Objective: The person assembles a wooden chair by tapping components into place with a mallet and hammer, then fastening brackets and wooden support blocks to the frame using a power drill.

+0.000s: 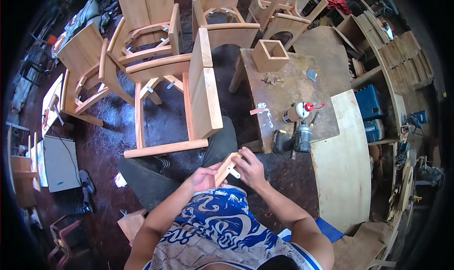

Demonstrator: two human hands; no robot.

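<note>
Above my lap I hold a small angled wooden block (222, 174) with both hands. My left hand (205, 178) grips its lower left end. My right hand (250, 168) has its fingers closed round the upper right end. A white piece (233, 172) sticks out from the block beside my right fingers; whether it is fixed to the wood I cannot tell. Just beyond my legs an unfinished wooden chair frame (165, 148) lies tipped over, with its broad back panel (205, 99) on the right side.
A low worktable (288, 90) at the right carries a wooden box (270, 55), a glue bottle (299, 112), a drill (302, 136) and a battery (282, 141). More wooden chairs (149, 14) stand beyond. A pale board (343, 166) lies right; shelving (397, 95) lines the far right.
</note>
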